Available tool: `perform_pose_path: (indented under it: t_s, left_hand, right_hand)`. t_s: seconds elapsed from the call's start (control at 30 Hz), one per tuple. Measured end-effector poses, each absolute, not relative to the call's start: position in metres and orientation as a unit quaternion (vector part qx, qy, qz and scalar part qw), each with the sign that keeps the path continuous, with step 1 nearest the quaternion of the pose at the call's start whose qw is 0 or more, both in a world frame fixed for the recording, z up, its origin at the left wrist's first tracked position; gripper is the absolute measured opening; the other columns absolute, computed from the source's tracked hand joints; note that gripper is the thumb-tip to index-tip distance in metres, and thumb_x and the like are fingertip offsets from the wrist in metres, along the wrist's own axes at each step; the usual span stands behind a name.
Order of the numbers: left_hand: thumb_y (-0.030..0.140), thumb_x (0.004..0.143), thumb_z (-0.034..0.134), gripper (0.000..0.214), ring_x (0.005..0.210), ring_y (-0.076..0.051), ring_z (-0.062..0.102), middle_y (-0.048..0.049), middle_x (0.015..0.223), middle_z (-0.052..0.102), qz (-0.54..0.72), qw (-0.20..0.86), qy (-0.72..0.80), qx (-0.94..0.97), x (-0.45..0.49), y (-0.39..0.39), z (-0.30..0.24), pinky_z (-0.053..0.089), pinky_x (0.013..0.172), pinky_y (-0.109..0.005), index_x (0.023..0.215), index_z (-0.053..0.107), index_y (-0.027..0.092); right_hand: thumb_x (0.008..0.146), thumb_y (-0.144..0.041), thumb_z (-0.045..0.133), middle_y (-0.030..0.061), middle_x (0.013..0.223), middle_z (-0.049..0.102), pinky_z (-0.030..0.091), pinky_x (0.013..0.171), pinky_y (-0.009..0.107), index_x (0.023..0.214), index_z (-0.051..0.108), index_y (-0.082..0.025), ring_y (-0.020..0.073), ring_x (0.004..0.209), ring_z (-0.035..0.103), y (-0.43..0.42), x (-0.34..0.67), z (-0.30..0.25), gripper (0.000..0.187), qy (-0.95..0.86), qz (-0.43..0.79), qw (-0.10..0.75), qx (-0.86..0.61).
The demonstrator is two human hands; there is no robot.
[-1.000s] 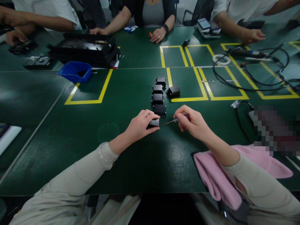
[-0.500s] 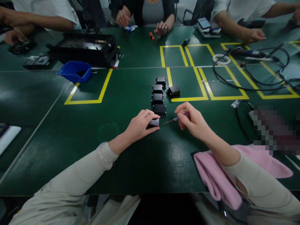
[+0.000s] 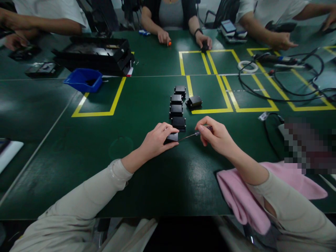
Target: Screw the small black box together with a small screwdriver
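Note:
My left hand [image 3: 159,139] is closed around a small black box [image 3: 172,138] on the green table, with the thumb along its near side. A screwdriver [image 3: 195,134] lies in the fingers of my right hand [image 3: 214,134], its thin shaft pointing left. The tip meets the right end of the held box; the exact contact is too small to make out. Just beyond, a column of several similar black boxes [image 3: 179,123] runs away from me. Another black box [image 3: 194,102] sits turned slightly, right of that column.
A blue bin [image 3: 84,80] and a long black tray [image 3: 94,56] stand at the left. Yellow tape [image 3: 212,111] marks rectangles. Black cables [image 3: 283,94] coil at the right. A pink cloth [image 3: 241,196] hangs over the front edge under my right forearm. Co-workers' hands [image 3: 164,36] are across the table.
My right hand's grip on the screwdriver has shifted slightly; my left hand and the box stay put. Across the table, a co-worker's hands have moved right, onto an orange item and a dark item.

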State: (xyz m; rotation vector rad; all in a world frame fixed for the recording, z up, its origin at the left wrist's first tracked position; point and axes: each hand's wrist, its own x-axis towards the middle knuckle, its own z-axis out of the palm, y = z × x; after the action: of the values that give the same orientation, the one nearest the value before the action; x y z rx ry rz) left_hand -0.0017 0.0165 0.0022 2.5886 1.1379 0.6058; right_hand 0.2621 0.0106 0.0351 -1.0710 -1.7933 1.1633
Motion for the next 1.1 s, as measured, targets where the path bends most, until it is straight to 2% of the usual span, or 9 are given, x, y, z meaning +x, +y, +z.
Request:
perform_pose_path:
  t_s: [0.17,0.5,0.67,0.77,0.97,1.1]
  left_hand:
    - [0.036,0.095,0.07,0.036,0.111,-0.028,0.06,-0.01,0.119,0.065,0.21,0.123,0.389,0.888,-0.0019,0.0163,0.0019,0.054,0.09,-0.042,0.125,0.059,0.019]
    - [0.036,0.095,0.071,0.037,0.113,-0.027,0.059,-0.0095,0.121,0.065,0.204,0.125,0.39,0.889,-0.0023,0.0169,0.0019,0.054,0.091,-0.041,0.126,0.058,0.02]
    - [0.037,0.096,0.069,0.036,0.113,-0.027,0.059,-0.0096,0.12,0.064,0.205,0.124,0.388,0.89,-0.003,0.0168,0.0013,0.054,0.091,-0.041,0.126,0.058,0.02]
    - [0.038,0.097,0.068,0.036,0.113,-0.027,0.059,-0.0096,0.121,0.064,0.206,0.123,0.387,0.89,-0.0032,0.0167,0.0005,0.054,0.091,-0.041,0.126,0.058,0.021]
    - [0.038,0.096,0.068,0.035,0.114,-0.028,0.059,-0.0102,0.12,0.065,0.204,0.127,0.391,0.888,-0.0021,0.0164,0.0026,0.054,0.092,-0.042,0.125,0.058,0.02]
    - [0.038,0.096,0.068,0.035,0.114,-0.028,0.059,-0.0098,0.12,0.065,0.203,0.129,0.393,0.888,-0.0021,0.0165,0.0023,0.054,0.092,-0.042,0.125,0.058,0.021]
  right_hand:
    - [0.103,-0.03,0.05,-0.0095,0.056,0.051,0.039,0.05,0.024,0.102,0.051,-0.022,0.01,0.045,0.051,0.0112,0.2616,0.0346,0.008,-0.688,0.465,0.381,-0.406]
    - [0.101,-0.043,0.055,-0.0074,0.049,0.051,0.037,0.048,0.025,0.086,0.054,-0.022,0.0104,0.042,0.05,0.0141,0.263,0.0354,0.026,-0.695,0.403,0.354,-0.478]
    - [0.099,-0.031,0.055,-0.0086,0.055,0.054,0.042,0.049,0.024,0.098,0.052,-0.021,0.0105,0.045,0.053,0.0139,0.2618,0.0363,0.01,-0.686,0.452,0.363,-0.439]
    - [0.099,-0.027,0.054,-0.0087,0.06,0.056,0.044,0.052,0.024,0.104,0.051,-0.021,0.0101,0.048,0.056,0.013,0.2618,0.0368,0.009,-0.687,0.465,0.37,-0.418]
    - [0.101,-0.033,0.056,-0.0079,0.056,0.055,0.04,0.053,0.024,0.093,0.052,-0.021,0.0089,0.047,0.053,0.0133,0.2619,0.0366,0.015,-0.692,0.453,0.367,-0.425]
    - [0.099,-0.028,0.057,-0.0086,0.06,0.055,0.042,0.053,0.024,0.1,0.049,-0.022,0.0094,0.049,0.055,0.0138,0.2624,0.0373,0.01,-0.693,0.461,0.367,-0.415]
